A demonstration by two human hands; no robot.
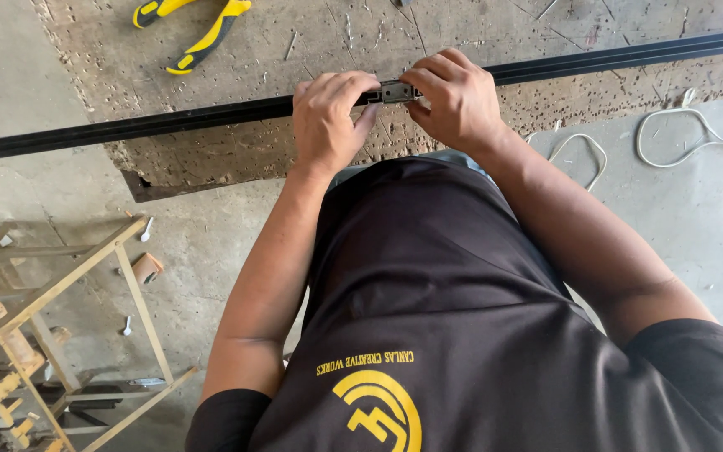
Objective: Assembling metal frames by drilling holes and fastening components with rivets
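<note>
In the head view, a long black rail [211, 115] is seen lying across a pitted wooden desk [294, 50], its long axis running from lower left to upper right. A small dark fitting [396, 91] sits on the rail near its middle. The fitting is pinched from one side by the left hand [328, 113] and from the other by the right hand [455, 96], fingers curled around it. A round yellow emblem [378, 410] is printed on the dark shirt [462, 318]. Yellow-handled pliers [194, 25] lie on the desk, well apart.
</note>
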